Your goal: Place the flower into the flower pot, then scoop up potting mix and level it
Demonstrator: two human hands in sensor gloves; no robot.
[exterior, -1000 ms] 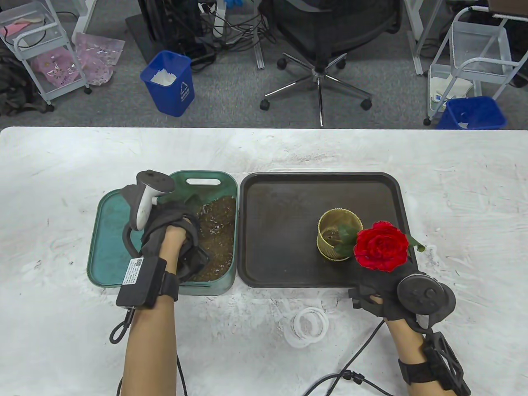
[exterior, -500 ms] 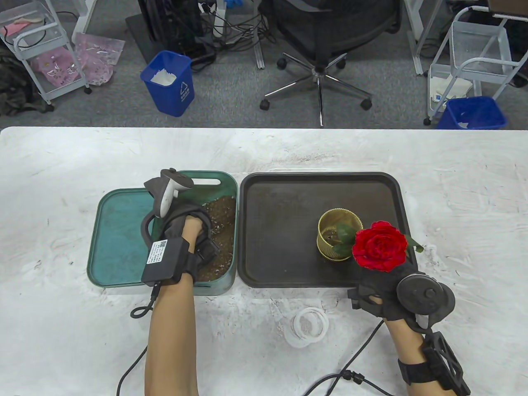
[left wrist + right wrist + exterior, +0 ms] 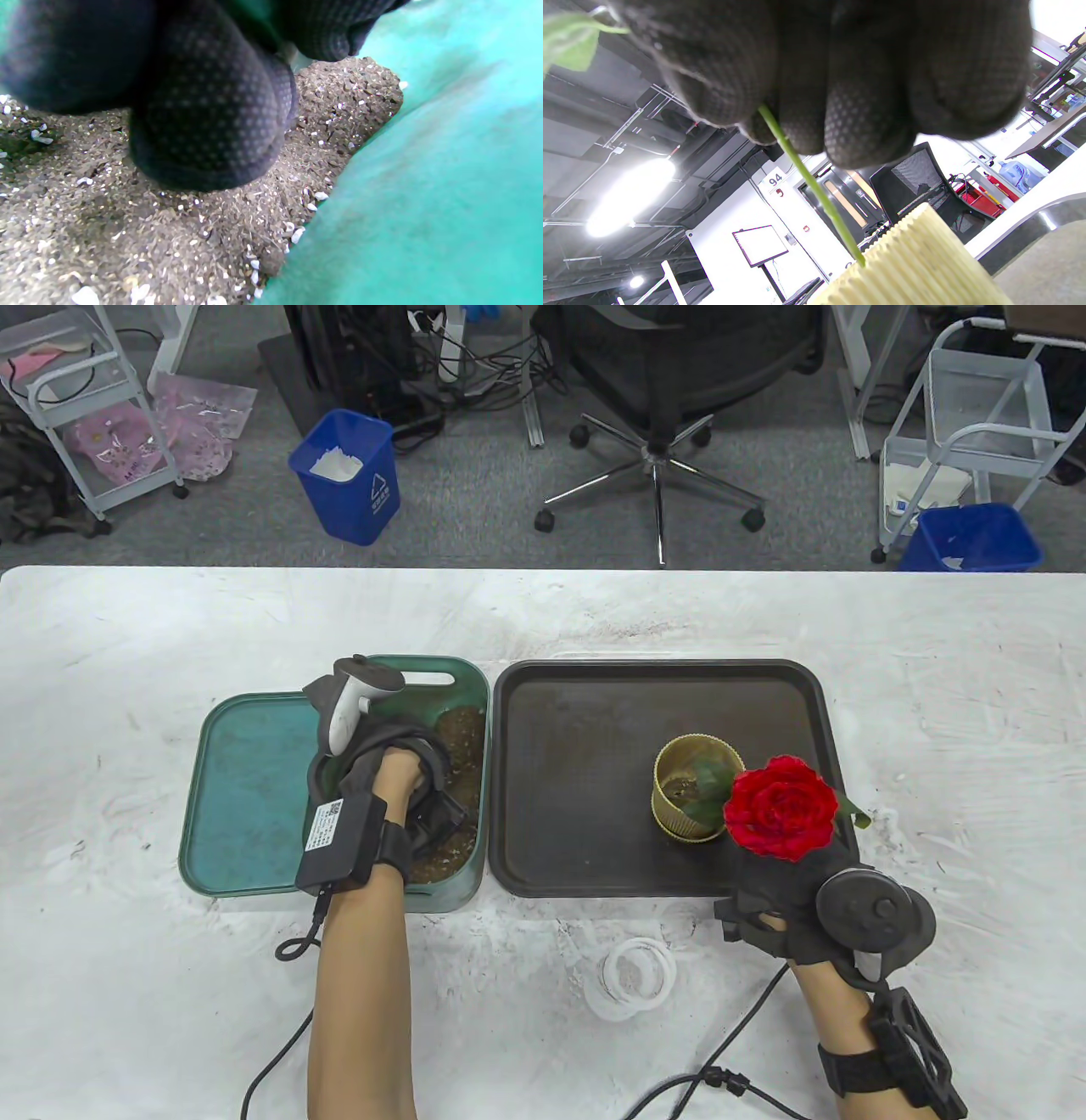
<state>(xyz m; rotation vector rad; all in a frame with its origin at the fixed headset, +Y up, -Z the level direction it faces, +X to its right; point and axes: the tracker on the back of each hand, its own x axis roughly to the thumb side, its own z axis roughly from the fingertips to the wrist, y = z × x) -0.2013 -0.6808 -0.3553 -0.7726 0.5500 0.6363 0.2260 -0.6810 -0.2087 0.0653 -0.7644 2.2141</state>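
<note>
The right hand (image 3: 785, 903) pinches the thin green stem (image 3: 806, 178) of the red artificial rose (image 3: 782, 808), whose lower end dips into the ribbed gold flower pot (image 3: 691, 806) on the dark rectangular tray (image 3: 577, 780). The left hand (image 3: 386, 772), fingers curled, digs into brown potting mix (image 3: 178, 237) in the green plastic bin (image 3: 246, 797); whether it holds a tool I cannot tell. A sign behind reads "94" (image 3: 775, 179)

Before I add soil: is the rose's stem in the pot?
In. The stem runs from the right hand's fingers down into the flower pot.
</note>
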